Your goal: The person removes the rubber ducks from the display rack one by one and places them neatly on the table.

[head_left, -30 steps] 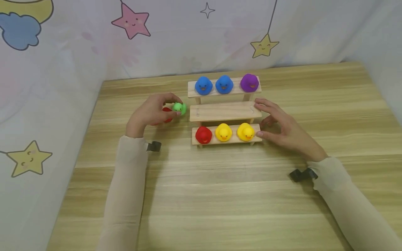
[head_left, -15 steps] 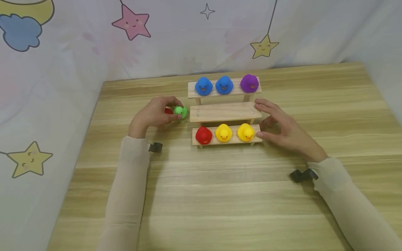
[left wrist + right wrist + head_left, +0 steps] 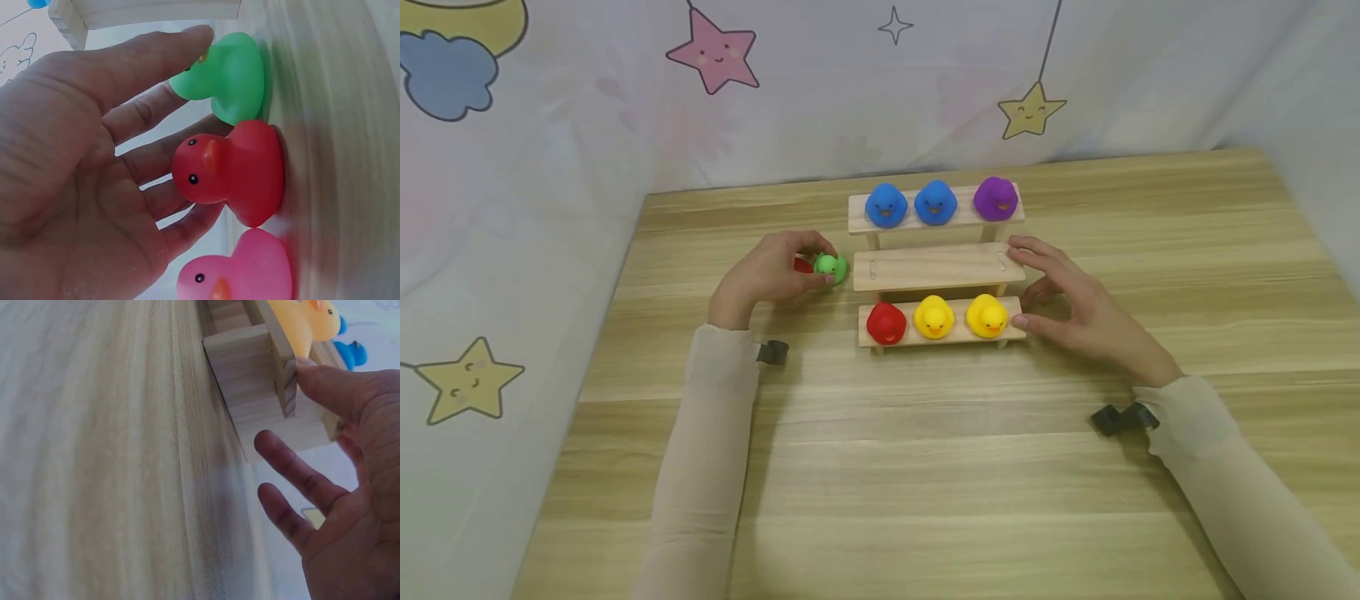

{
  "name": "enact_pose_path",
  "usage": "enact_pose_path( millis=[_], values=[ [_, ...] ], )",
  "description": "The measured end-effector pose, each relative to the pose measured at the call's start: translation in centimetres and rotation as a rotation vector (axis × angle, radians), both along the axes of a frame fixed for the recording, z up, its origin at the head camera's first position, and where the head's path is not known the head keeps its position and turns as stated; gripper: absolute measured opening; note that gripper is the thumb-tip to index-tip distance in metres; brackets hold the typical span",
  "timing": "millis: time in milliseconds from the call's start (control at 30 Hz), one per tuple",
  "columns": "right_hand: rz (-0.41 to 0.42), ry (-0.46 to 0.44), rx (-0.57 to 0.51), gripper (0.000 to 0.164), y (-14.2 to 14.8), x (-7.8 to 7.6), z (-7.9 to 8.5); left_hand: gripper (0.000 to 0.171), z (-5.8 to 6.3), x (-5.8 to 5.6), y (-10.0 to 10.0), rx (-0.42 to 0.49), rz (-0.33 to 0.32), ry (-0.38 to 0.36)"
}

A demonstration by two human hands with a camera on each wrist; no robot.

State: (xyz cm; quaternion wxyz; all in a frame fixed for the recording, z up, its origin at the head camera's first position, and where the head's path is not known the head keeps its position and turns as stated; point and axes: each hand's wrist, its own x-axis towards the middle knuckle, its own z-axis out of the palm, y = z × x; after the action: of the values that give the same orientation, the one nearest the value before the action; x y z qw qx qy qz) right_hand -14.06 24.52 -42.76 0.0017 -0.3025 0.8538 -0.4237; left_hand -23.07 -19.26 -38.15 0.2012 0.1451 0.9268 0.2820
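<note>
Left hand (image 3: pixel 763 271) pinches upright green duck (image 3: pixel 232 78), beak and long axis toward the camera; right hand (image 3: pixel 1075 308), fingers spread, touches wooden rack (image 3: pixel 936 268).

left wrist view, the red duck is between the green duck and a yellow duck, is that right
Not quite: the third one is a pink duck, not a yellow one, as the left wrist view shows. The red duck is indeed between it and the green duck.
</note>
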Motion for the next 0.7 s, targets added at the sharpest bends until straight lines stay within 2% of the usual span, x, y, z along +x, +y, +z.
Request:
enact_pose_path(
  millis=[700],
  values=[
    [-0.008, 0.004, 0.005, 0.094, -0.09, 0.05, 0.06, 0.036, -0.02, 0.07, 0.11, 0.001, -0.005, 0.016]
  ],
)
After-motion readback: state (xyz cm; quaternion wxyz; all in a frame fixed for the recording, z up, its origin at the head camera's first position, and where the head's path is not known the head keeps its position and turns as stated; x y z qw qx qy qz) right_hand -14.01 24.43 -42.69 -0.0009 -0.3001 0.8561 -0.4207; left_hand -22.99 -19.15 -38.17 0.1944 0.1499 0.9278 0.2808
